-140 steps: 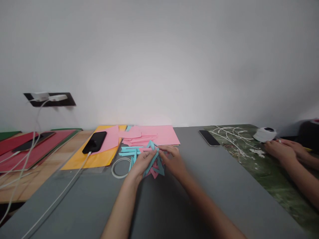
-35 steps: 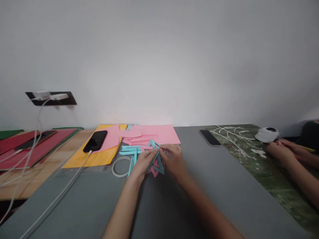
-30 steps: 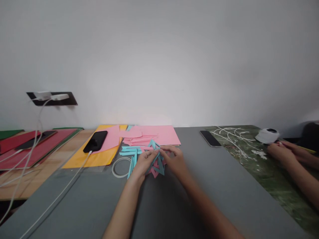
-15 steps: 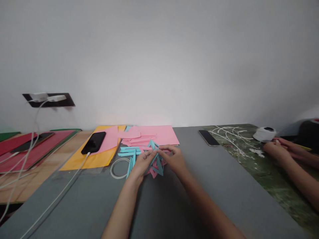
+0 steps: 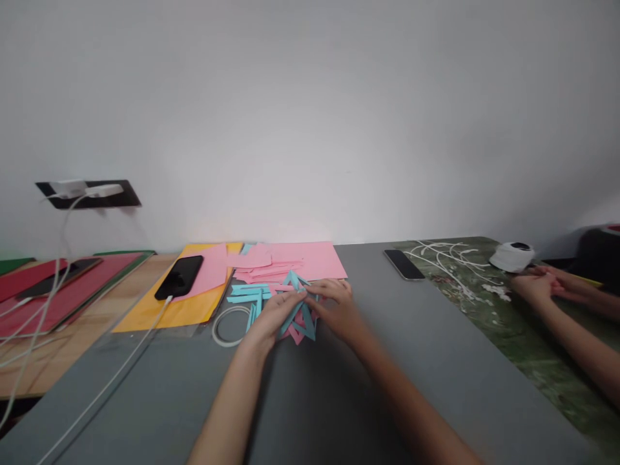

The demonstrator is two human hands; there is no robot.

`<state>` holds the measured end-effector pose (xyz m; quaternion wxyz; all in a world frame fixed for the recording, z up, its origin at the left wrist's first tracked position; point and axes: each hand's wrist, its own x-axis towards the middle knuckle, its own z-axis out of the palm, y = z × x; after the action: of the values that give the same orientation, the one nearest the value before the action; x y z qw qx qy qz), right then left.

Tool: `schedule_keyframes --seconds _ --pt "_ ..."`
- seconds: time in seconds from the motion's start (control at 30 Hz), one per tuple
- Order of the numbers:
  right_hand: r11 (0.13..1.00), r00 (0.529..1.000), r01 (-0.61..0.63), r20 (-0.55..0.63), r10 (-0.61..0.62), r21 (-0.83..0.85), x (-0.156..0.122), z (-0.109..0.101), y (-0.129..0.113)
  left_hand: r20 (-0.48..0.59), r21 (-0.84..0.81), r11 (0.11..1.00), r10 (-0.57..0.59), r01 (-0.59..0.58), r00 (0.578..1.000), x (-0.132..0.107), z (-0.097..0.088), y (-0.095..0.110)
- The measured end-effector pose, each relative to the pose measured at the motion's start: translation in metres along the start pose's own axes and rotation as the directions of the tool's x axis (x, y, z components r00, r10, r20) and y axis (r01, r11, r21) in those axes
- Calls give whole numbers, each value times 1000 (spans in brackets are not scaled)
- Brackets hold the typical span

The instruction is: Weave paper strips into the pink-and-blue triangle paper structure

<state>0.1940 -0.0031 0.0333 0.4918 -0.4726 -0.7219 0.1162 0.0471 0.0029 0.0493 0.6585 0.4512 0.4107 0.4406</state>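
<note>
A star-like shape of folded blue and pink paper strips lies on the grey table. My left hand pinches its left side, fingers closed on the strips. From the right, my right hand grips the same shape with curled fingers. Loose blue strips lie just left of it, and pink paper sheets lie behind.
A black phone on yellow paper has a white cable running to the front left. A white ring lies by the strips. Another phone and another person's hands are on the green mat at right.
My hands stay on the paper shape with small finger shifts. The view has drifted slightly; the other person's hands have moved a little.
</note>
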Motion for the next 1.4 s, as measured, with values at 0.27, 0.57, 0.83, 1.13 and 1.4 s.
schedule_keyframes --seconds 0.27,0.57,0.83,1.13,1.4 --pt "999 999 8 -38 -9 -42 -2 5 2 25 74 996 54 -56 998 2 -1 -3" --pt "995 989 -25 -142 38 94 -5 16 6 -59 90 991 110 -104 992 3 3 -8" --pt "984 975 -114 -173 136 134 -2 16 -7 -29 -11 996 84 -84 996 1 -1 -8" --pt "982 964 -136 -212 162 133 -1 16 -12 -54 70 991 118 -114 992 4 -3 -10" --pt "990 958 -139 -248 144 36 0 17 -17 -41 99 982 163 -159 986 1 1 -6"
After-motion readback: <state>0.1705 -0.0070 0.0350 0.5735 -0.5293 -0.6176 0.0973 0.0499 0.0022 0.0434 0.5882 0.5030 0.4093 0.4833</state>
